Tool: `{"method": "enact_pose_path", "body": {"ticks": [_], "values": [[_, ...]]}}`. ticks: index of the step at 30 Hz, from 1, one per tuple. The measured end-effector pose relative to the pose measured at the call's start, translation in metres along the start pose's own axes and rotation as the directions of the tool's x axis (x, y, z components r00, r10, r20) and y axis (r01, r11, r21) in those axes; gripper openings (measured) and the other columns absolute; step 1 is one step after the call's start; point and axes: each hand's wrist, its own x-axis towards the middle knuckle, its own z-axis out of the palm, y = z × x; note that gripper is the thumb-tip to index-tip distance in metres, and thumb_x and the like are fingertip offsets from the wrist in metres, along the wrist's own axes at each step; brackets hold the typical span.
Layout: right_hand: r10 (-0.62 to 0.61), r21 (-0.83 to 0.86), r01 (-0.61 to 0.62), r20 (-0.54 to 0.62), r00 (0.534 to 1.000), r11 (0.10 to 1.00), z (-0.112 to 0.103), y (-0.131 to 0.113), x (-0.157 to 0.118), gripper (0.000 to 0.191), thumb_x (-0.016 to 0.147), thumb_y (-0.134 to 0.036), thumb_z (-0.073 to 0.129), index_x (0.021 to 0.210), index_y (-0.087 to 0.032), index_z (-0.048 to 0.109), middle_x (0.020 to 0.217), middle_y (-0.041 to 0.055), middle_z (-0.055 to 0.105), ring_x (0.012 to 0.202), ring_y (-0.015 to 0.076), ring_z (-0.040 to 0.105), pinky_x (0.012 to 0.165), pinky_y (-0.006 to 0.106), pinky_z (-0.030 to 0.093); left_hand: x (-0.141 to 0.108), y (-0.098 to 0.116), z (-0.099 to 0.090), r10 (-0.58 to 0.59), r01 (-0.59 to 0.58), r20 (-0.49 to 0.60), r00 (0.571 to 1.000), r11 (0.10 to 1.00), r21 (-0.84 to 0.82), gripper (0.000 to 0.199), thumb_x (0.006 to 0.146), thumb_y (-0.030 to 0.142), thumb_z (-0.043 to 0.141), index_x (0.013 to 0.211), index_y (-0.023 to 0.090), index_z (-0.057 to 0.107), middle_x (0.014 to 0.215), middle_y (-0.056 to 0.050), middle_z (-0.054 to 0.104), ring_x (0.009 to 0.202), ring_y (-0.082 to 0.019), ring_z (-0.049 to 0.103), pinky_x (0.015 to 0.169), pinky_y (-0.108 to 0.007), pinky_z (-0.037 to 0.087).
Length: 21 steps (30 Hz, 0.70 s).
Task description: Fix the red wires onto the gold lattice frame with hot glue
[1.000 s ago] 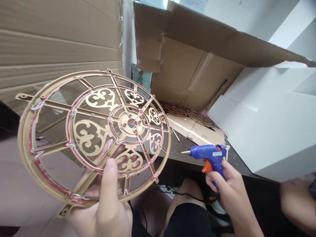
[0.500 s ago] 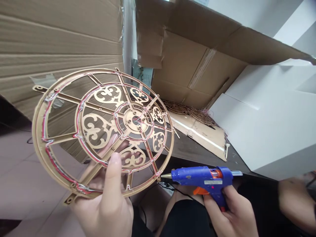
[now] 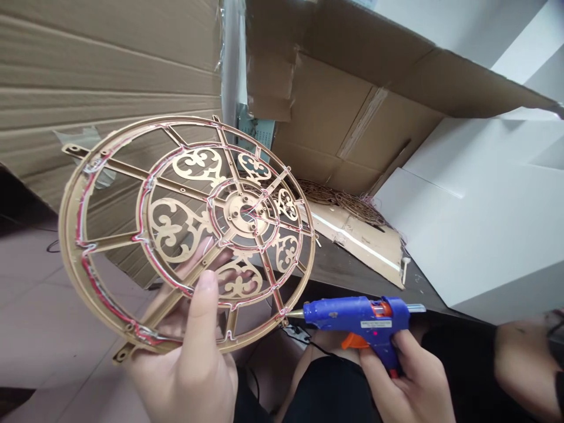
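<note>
My left hand (image 3: 194, 352) grips a round gold openwork frame (image 3: 180, 294) near its lower edge, thumb over a spoke and fingers behind. The frame is tilted, with scroll ornaments between spokes and red and white wires running along its rings. In my right hand (image 3: 409, 370) is a blue hot glue gun (image 3: 352, 311) with an orange trigger, a lit red light and a clear glue stick out its back. Its nozzle (image 3: 296, 314) is at the frame's lower right rim; whether it touches I cannot tell.
Cardboard walls (image 3: 335, 106) stand behind a dark table (image 3: 335, 258). A cardboard sheet (image 3: 365, 241) with a white strip lies on it, with brown round frames (image 3: 352, 205) behind. A white panel (image 3: 476, 223) is at right. Another person's arm (image 3: 524, 358) shows at lower right.
The glue gun has moved slightly left, its nozzle closer over the rim. The frame has shifted a little to the right and turned slightly.
</note>
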Motion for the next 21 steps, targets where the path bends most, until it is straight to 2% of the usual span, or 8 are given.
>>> {"method": "enact_pose_path", "body": {"ticks": [4,12,18,21], "values": [[-0.011,0.012,0.011,-0.013,1.000,1.000,0.0000,-0.0005,-0.0012,0.010,0.087,-0.020,0.060,0.078,-0.021,0.056,0.050,-0.0087,0.043,0.038,0.0078,0.039,0.036,0.017,0.034,-0.0002,0.0040,0.0033,-0.092,0.089,-0.038,0.995,0.993,-0.076,0.037,0.080,0.032,0.082,0.117,0.037,0.077,0.125,0.003,0.075,0.125,-0.028,0.067,0.104,-0.041,0.060],[-0.054,-0.018,0.054,-0.015,0.998,0.998,-0.0023,0.0014,-0.0012,0.013,0.088,-0.019,0.061,0.078,-0.022,0.054,0.053,-0.0085,0.043,0.040,0.0071,0.040,0.038,0.017,0.034,0.0001,0.0055,0.0047,-0.103,0.100,-0.040,0.994,0.991,-0.087,0.037,0.080,0.033,0.084,0.116,0.037,0.077,0.126,0.003,0.075,0.121,-0.028,0.069,0.104,-0.042,0.060],[-0.061,-0.025,0.061,-0.016,0.998,0.998,-0.0001,0.0049,-0.0063,0.008,0.089,-0.020,0.061,0.081,-0.022,0.057,0.053,-0.0086,0.042,0.039,0.0074,0.039,0.039,0.018,0.033,0.0005,0.0048,0.0047,-0.106,0.102,-0.033,0.994,0.990,-0.103,0.033,0.080,0.032,0.083,0.112,0.036,0.078,0.118,0.003,0.078,0.122,-0.025,0.068,0.099,-0.034,0.062],[-0.064,-0.042,0.063,-0.012,0.998,0.997,-0.0001,0.0036,-0.0078,0.006,0.089,-0.022,0.062,0.084,-0.021,0.059,0.052,-0.0083,0.044,0.039,0.0077,0.040,0.039,0.019,0.032,0.0005,0.0044,0.0028,-0.109,0.106,-0.036,0.993,0.991,-0.078,0.030,0.079,0.035,0.083,0.109,0.036,0.080,0.113,0.002,0.079,0.121,-0.027,0.069,0.100,-0.039,0.061]]}}
